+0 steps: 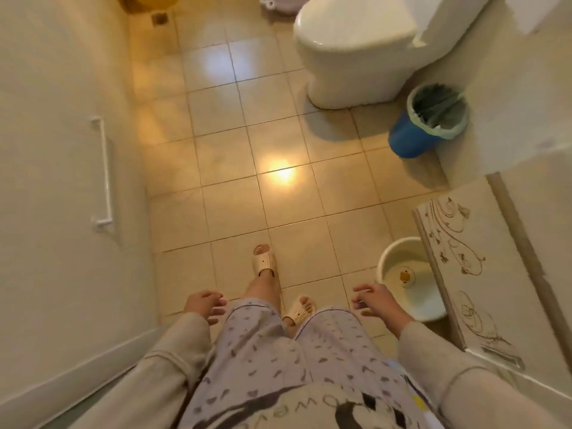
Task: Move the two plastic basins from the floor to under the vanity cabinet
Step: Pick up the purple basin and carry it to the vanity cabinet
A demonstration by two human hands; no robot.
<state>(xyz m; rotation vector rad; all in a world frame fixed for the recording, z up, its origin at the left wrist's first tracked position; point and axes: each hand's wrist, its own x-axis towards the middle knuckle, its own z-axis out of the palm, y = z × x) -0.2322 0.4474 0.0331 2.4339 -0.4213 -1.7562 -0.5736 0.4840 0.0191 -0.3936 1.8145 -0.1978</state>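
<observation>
A white plastic basin with a yellow duck picture inside sits on the floor at the lower right, partly tucked beneath the vanity cabinet, whose front has a swirl pattern. A yellow basin shows only as a sliver at the top left edge, on the floor in the far corner. My right hand hovers just left of the white basin's rim, fingers spread, holding nothing. My left hand hangs over the floor by my left leg, fingers apart and empty.
A white toilet stands at the top right, with a blue waste bin lined with a green bag beside it. A white door with a handle bar fills the left. A floor drain lies near the yellow basin. My slippered feet stand on the tiles.
</observation>
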